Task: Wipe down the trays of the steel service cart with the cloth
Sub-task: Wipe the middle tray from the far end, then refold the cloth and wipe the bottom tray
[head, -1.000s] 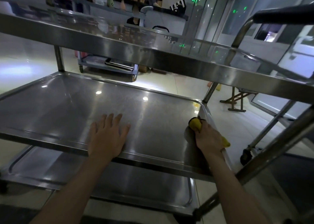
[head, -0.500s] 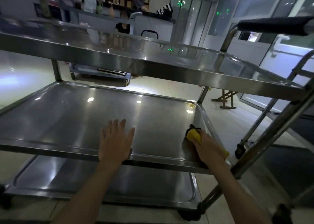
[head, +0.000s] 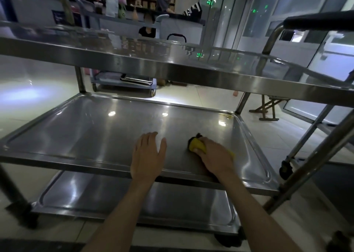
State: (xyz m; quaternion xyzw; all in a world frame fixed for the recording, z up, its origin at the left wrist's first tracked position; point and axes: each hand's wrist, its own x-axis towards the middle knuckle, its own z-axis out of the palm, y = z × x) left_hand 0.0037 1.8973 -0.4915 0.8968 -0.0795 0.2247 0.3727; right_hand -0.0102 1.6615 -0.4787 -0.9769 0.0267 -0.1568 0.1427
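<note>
The yellow cloth [head: 197,146] is gripped in the curled fingers of the right hand [head: 214,157] and pressed onto the middle tray [head: 86,135] of the steel service cart [head: 172,68]. The left hand [head: 148,154] is laid flat and open just beside it. Most of the unwiped surface appears to lie to the left of the cloth, beyond the left hand, along the tray's long axis; a narrower strip remains to the right.
</note>
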